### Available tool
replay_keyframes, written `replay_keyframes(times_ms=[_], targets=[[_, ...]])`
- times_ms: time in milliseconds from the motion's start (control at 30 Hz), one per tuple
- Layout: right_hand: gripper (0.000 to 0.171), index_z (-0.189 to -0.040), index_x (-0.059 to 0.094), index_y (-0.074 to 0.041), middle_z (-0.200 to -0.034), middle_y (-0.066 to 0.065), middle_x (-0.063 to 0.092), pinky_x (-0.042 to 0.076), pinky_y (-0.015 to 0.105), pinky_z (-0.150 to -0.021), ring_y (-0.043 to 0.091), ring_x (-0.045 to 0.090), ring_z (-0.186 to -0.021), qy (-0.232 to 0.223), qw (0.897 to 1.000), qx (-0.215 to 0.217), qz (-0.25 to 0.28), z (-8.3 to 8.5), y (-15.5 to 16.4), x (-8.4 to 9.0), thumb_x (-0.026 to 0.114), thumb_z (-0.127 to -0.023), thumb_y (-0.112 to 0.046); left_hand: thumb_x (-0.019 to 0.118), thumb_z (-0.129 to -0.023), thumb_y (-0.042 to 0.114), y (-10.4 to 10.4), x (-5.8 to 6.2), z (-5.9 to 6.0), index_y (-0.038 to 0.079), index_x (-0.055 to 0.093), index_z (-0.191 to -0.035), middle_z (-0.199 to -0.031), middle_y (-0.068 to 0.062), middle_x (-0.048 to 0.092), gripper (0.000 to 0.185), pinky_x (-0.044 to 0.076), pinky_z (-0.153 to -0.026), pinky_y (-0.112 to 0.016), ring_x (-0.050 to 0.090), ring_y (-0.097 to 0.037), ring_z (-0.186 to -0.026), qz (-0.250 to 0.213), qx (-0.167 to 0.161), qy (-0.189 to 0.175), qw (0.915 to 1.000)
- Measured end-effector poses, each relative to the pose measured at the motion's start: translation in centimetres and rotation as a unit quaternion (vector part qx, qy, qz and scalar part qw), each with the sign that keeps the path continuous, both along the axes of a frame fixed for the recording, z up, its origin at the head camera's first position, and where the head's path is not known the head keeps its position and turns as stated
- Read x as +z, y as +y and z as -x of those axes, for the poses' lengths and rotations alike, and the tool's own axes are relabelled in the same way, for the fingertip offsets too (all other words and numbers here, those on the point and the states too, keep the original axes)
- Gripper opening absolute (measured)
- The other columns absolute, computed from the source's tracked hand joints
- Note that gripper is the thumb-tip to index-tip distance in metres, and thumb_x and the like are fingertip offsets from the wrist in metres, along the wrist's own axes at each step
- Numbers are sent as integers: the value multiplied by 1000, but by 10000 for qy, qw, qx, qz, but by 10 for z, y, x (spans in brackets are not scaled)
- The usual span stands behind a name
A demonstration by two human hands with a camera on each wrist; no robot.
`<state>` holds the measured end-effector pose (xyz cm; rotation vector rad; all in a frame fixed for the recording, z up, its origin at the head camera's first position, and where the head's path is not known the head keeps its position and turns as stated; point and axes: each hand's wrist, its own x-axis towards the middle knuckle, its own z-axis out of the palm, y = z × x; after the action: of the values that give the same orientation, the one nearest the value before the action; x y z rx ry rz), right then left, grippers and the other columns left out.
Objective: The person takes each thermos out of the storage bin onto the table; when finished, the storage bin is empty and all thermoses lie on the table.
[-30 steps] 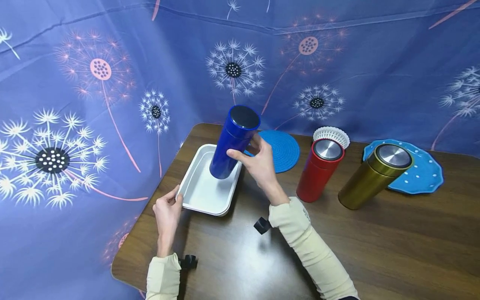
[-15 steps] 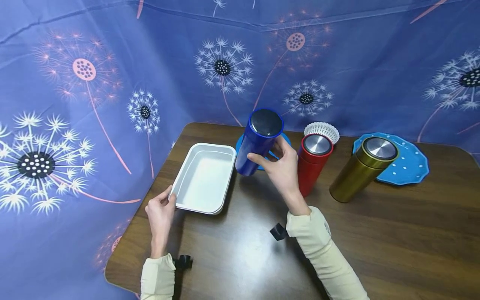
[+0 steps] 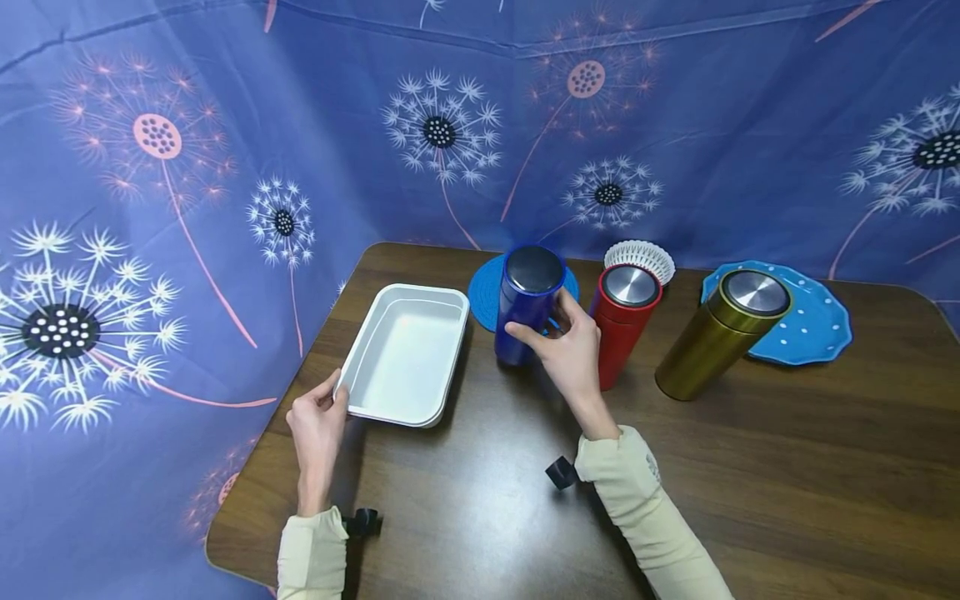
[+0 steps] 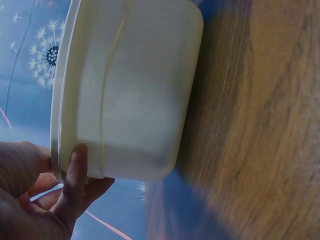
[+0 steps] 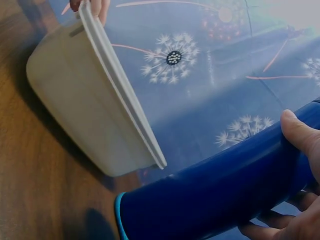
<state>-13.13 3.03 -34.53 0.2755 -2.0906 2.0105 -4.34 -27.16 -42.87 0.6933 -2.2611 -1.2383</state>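
Fingers [image 3: 525, 330] of your right hand [image 3: 567, 350] wrapping blue canister [image 3: 527, 302], setting it on desk [image 3: 750, 467] at blue mat [image 3: 486, 292] edge. Left hand [image 3: 317, 421] pinching white tray [image 3: 372, 397] corner. Next: probably seating canister flat, then releasing.

A red canister [image 3: 625, 321] with a steel lid stands on the wooden table [image 3: 787, 467], with a white fluted paper cup [image 3: 640, 254] just behind it. To its right, a gold canister [image 3: 722, 330] stands at the near edge of a blue dotted plate [image 3: 813, 325], possibly overlapping it.
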Motion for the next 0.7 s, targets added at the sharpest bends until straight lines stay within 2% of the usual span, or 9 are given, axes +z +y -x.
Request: replay_keyframes(times_ms=[333, 700], targets=[[59, -124, 58, -3, -117, 17, 63, 49, 44, -90, 29, 60, -108, -208, 9997, 47, -108, 0, -1, -13, 82, -70, -7, 59, -87, 4, 1, 2, -1, -1, 65, -116, -99, -28, 64, 31, 50, -49, -14, 66, -31, -86, -23, -44, -62, 10000], [60, -126, 56, -3, -120, 18, 61, 48, 46, -90, 30, 59, -110, -365, 9987, 48, -344, 0, -4, -16, 82, -72, -8, 58, -87, 4, 0, 1, 0, 0, 65, -117, -99, -28, 65, 31, 50, -48, -16, 66, -31, -85, -57, -12, -123, 9999]])
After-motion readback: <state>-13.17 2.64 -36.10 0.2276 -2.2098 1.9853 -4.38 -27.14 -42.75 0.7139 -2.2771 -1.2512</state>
